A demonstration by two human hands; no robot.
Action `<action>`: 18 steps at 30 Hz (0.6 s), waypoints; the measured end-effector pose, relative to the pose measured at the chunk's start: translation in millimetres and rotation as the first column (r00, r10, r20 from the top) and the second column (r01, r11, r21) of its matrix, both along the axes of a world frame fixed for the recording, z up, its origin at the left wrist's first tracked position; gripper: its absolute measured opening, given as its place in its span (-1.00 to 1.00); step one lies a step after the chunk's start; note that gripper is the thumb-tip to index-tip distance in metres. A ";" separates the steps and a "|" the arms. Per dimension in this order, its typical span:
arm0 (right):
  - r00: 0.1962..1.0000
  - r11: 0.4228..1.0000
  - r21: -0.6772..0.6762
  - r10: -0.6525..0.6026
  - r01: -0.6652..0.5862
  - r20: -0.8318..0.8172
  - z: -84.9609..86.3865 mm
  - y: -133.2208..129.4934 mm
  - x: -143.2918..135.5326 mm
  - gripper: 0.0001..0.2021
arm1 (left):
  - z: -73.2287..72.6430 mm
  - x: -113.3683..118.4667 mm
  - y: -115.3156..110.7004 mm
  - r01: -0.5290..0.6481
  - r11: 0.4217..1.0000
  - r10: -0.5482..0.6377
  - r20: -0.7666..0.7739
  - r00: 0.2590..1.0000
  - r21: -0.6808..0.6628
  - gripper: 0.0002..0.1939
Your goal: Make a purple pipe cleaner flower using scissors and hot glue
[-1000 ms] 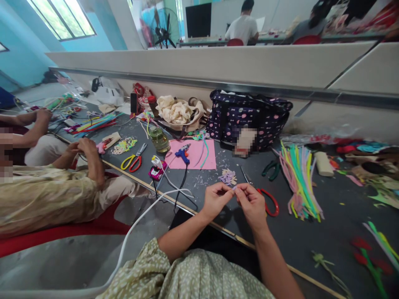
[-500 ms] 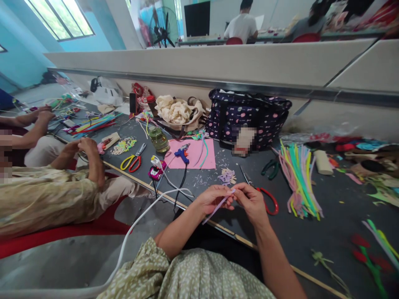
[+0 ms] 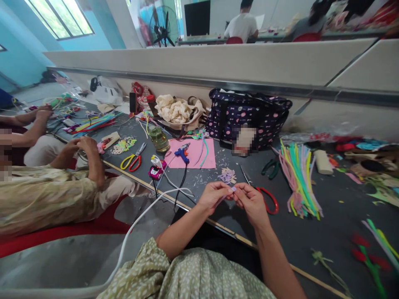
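Observation:
Near the table's front edge, my left hand [image 3: 215, 195] and my right hand [image 3: 248, 198] meet fingertip to fingertip. Both pinch a small lilac strip [image 3: 233, 189], its end showing between the fingertips; most of it is hidden by my left hand. Just beyond my fingers lies a pile of short lilac pieces [image 3: 227, 176]. Scissors with red handles [image 3: 270, 201] rest on the table beside my right hand. A blue glue gun [image 3: 182, 153] sits on a pink sheet [image 3: 205, 154] farther off to the left.
On the right, a bundle of coloured stems [image 3: 301, 180] lies near green-handled pliers [image 3: 270, 169]. A glass jar [image 3: 158, 139], a dark patterned bag [image 3: 249, 118] and a white cable [image 3: 137, 226] are around. People sit at left, one person's hands [image 3: 81, 145] close by.
The lilac strip hung down below my left hand before; now its long part is mostly hidden by the fingers. My left hand has turned slightly, and a rounded end shows at the fingertips.

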State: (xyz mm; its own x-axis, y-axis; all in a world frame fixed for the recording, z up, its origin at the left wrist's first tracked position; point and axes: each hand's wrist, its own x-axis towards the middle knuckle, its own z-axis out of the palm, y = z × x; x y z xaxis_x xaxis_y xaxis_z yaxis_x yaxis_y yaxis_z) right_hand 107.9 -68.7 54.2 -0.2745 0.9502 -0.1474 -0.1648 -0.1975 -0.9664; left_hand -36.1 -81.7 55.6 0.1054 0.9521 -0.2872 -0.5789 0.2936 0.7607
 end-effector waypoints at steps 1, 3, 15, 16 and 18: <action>1.000 1.000 -0.012 0.008 -0.008 -0.012 -0.6 0.5 0.8 -0.72 | -0.1 1.0 -0.3 -0.025 0.999 0.026 -0.034 0.999 0.020 -0.72; 1.000 0.999 -0.028 0.018 -0.019 -0.025 -1.1 1.0 1.5 -0.71 | -0.4 2.9 -1.4 -0.076 0.995 0.084 -0.119 0.989 0.070 -0.74; 0.998 1.000 0.004 -0.026 0.026 0.061 -2.4 -1.0 -0.2 -0.73 | 3.6 6.3 -12.9 -0.095 0.944 0.253 -0.511 0.821 0.315 -0.75; 0.997 1.000 0.005 -0.024 0.023 0.071 -2.7 -0.9 0.1 -0.73 | 2.8 7.2 -13.2 -0.093 0.947 0.248 -0.515 0.820 0.309 -0.75; 0.996 1.000 0.004 -0.021 0.021 0.090 -2.4 0.1 0.9 -0.72 | 0.3 9.2 -13.4 -0.095 0.956 0.228 -0.503 0.833 0.278 -0.73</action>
